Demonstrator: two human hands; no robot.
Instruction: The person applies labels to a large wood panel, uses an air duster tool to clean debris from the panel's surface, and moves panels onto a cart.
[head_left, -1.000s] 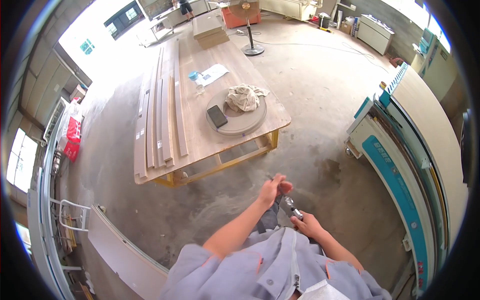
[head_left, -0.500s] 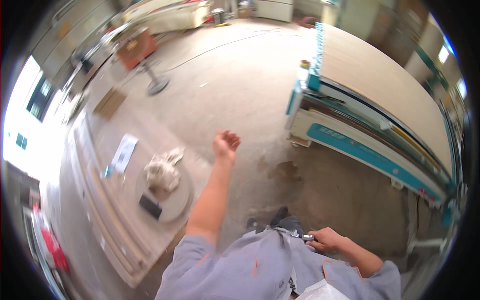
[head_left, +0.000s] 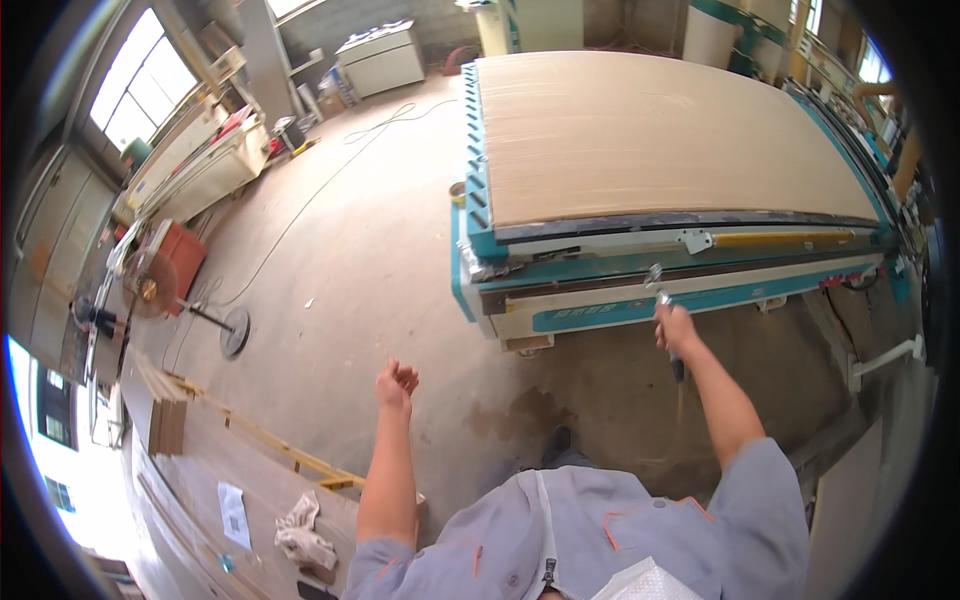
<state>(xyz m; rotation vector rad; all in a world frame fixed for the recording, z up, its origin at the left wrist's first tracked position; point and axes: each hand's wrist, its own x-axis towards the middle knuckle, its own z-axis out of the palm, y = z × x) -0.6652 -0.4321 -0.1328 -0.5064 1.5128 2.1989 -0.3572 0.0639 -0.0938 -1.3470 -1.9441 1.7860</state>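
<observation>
My right hand (head_left: 676, 330) is closed around a silver metal hand tool (head_left: 656, 285) with a dark handle end. The tool's shiny head points up and away, in front of the long side of a large flat-bed machine (head_left: 590, 318) in white and teal. Its exact kind is too small to make out. A wide tan board (head_left: 660, 135) lies on top of that machine. My left hand (head_left: 397, 382) hangs in the air above the concrete floor, fingers loosely bent and apart, with nothing in them. A yellow bar (head_left: 785, 239) runs along the machine's near edge.
A pedestal fan (head_left: 235, 332) stands at the left beside a red-orange box (head_left: 175, 255). Near left, a low stack of sheets (head_left: 180, 480) bears a crumpled cloth (head_left: 305, 535) and a paper (head_left: 233, 513). A cable (head_left: 290, 225) crosses the floor; a white cabinet (head_left: 382, 60) stands behind.
My view has swung right toward the machine. My right hand has risen from beside my waist, carrying the tool outward. My left hand stays held out, its fingers a little more bent.
</observation>
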